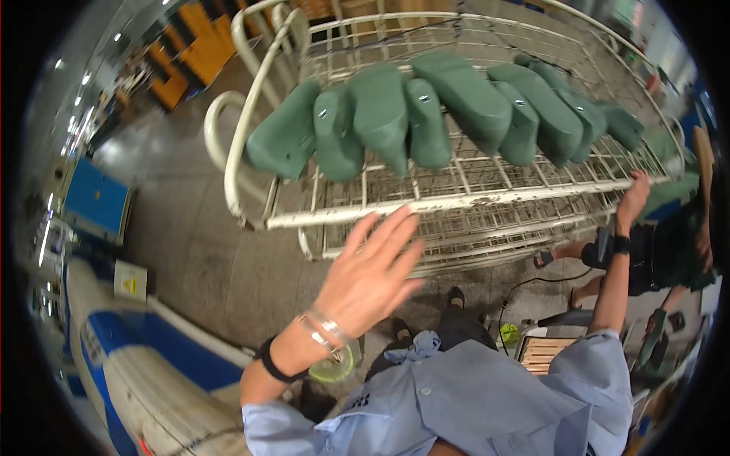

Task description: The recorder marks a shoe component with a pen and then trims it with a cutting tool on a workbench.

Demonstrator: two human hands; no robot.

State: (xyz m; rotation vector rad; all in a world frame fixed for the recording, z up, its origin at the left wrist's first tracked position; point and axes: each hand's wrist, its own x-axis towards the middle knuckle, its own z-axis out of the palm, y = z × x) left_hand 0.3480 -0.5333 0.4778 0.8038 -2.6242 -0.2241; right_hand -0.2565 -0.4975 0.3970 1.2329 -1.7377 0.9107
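A cream-white wire rack cart stands in front of me, its paint chipped along the front rail. On its top shelf lies a row of several green shoe lasts, some with a small metal-ringed hole. My left hand is just below the front rail, fingers spread and nothing in them. Its fingertips come up to the rail; I cannot tell if they touch. At the right end of that rail my right hand has its fingers closed round the bar. Lower wire shelves show beneath the top one.
A cream and blue machine stands close on my left, with a blue cabinet beyond it. To the right, another person is beside the cart near a wooden-slatted seat. A black cable runs across the floor.
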